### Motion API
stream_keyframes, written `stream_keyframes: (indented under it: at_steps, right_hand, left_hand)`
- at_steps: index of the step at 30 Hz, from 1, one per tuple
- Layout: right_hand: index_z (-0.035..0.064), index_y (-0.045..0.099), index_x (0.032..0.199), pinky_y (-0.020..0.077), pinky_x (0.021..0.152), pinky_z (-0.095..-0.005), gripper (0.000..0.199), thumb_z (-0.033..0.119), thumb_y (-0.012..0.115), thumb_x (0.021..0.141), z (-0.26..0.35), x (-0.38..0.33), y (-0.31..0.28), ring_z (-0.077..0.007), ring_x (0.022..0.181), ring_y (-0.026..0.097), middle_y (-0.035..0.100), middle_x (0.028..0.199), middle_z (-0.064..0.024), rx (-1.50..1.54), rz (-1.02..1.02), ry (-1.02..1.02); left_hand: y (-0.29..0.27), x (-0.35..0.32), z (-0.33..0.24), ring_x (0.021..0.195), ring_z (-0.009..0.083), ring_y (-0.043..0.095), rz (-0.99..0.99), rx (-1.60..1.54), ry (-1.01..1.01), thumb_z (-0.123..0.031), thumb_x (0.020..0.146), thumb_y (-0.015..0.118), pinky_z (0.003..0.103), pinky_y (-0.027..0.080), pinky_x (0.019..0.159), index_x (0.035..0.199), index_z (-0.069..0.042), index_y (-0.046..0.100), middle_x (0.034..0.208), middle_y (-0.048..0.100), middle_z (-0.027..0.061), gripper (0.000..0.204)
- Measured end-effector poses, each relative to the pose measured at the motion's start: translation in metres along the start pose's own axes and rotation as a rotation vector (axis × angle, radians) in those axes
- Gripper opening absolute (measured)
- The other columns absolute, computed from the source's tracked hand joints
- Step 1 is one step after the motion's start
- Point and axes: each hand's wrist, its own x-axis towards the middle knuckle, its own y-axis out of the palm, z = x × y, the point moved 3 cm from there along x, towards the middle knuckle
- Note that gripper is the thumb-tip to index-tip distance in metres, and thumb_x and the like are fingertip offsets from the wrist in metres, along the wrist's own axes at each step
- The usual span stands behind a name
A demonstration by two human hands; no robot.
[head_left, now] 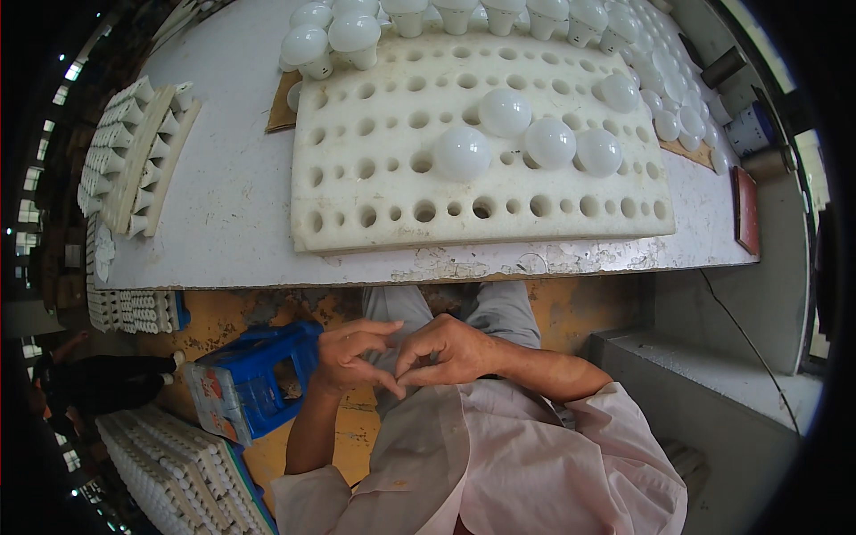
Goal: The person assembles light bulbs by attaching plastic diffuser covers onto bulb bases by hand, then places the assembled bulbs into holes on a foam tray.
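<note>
My left hand (pixel 357 354) and my right hand (pixel 448 349) are together in front of my shirt, below the table's front edge. The left hand's fingers are bent and spread, with the thumb stretched toward the right hand. On the right hand the fingers curl, leaving a gap to the thumb. Their thumb tips meet or nearly meet, and I see nothing held in either. Above them on the table lies a thick white foam board (pixel 401 234) with rows of round holes. Several white bulbs rest on it, among them a round one (pixel 463 153) near its middle.
More white bulbs (pixel 354 36) stand along the board's far edge and spread right. A stack of holed trays (pixel 134 160) is at the table's left. A blue stool (pixel 267 379) and stacked bulb trays (pixel 174 473) are on the floor; a person (pixel 98 383) is beyond.
</note>
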Motion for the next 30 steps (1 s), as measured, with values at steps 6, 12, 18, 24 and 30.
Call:
stream_keyframes:
  at_steps: [6, 12, 18, 24, 30]
  right_hand:
    - [0.0017, 0.069, 0.086, 0.0467, 0.057, -0.0253, 0.007, 0.006, 0.069, 0.081, 0.002, -0.002, 0.004, -0.0065, 0.064, 0.058, 0.069, 0.074, -0.0047, -0.021, 0.007, 0.113]
    - [0.0008, 0.067, 0.084, 0.0446, 0.055, -0.0240, 0.005, 0.006, 0.067, 0.082, 0.001, -0.005, 0.007, -0.0047, 0.062, 0.055, 0.066, 0.070, -0.0022, 0.031, -0.051, 0.113]
    - [0.0006, 0.066, 0.082, 0.0432, 0.055, -0.0228, 0.006, 0.006, 0.066, 0.082, -0.008, -0.009, 0.010, -0.0025, 0.063, 0.052, 0.061, 0.067, 0.0004, 0.042, -0.112, 0.158]
    - [0.0002, 0.067, 0.086, 0.0483, 0.059, -0.0208, 0.008, 0.008, 0.065, 0.085, -0.017, -0.009, 0.012, -0.0046, 0.070, 0.060, 0.066, 0.075, -0.0009, 0.398, -0.116, 0.376]
    - [0.0004, 0.069, 0.090, 0.0496, 0.062, -0.0212, 0.010, 0.009, 0.067, 0.085, -0.009, -0.009, 0.008, -0.0050, 0.071, 0.061, 0.069, 0.078, -0.0024, 0.315, -0.041, 0.329]
  left_hand:
    - [0.002, -0.001, -0.001, 0.072, 0.0199, 0.069, 0.025, 0.045, 0.013, -0.036, 0.042, 0.087, 0.027, 0.056, 0.060, 0.068, -0.002, 0.058, 0.094, 0.069, 0.0155, 0.051]
    - [0.004, -0.002, 0.000, 0.071, 0.0206, 0.069, 0.020, 0.030, 0.039, -0.031, 0.042, 0.088, 0.026, 0.055, 0.059, 0.068, -0.002, 0.057, 0.095, 0.069, 0.0153, 0.050]
    - [0.007, 0.001, -0.001, 0.069, 0.0201, 0.068, -0.012, 0.056, 0.082, -0.034, 0.042, 0.086, 0.027, 0.055, 0.058, 0.067, -0.002, 0.054, 0.096, 0.069, 0.0156, 0.052]
    - [0.010, 0.000, 0.001, 0.071, 0.0209, 0.068, -0.066, -0.010, 0.072, -0.035, 0.041, 0.087, 0.027, 0.055, 0.060, 0.068, -0.002, 0.053, 0.095, 0.069, 0.0171, 0.054]
    - [0.011, -0.005, 0.004, 0.074, 0.0217, 0.069, -0.061, -0.044, 0.007, -0.033, 0.041, 0.087, 0.027, 0.056, 0.062, 0.067, -0.002, 0.054, 0.094, 0.069, 0.0177, 0.053]
